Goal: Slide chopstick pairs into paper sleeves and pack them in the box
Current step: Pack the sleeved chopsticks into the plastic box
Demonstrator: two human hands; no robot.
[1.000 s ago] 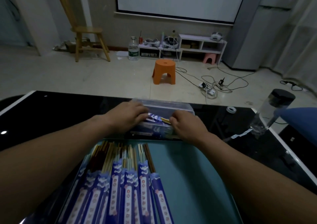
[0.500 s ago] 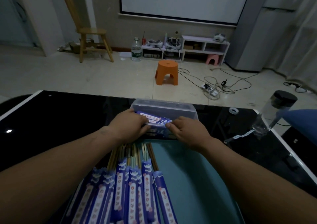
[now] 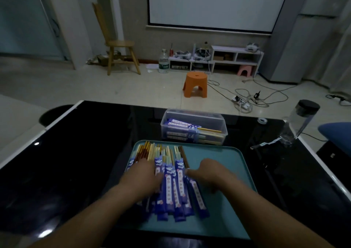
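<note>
A pile of chopstick pairs in blue paper sleeves (image 3: 171,188) lies on the left half of a teal tray (image 3: 228,209), wooden tips pointing away from me. My left hand (image 3: 144,174) rests on the left part of the pile, blurred. Over the tray just right of the pile is my right hand (image 3: 208,171), its thumb touching the rightmost sleeve and its fingers loosely bent. A clear plastic box (image 3: 193,113) stands beyond the tray with a few sleeved pairs (image 3: 182,123) lying inside it.
The tray and box sit on a glossy black table (image 3: 85,152). A clear bottle with a black cap (image 3: 298,122) and a small tape roll (image 3: 263,120) stand at the far right. A blue object (image 3: 336,133) pokes in from the right edge.
Both hands have pulled back from the box, leaving a sleeved pair inside, and have come down to the pile on the tray. The camera has tilted, showing more of the tray.
</note>
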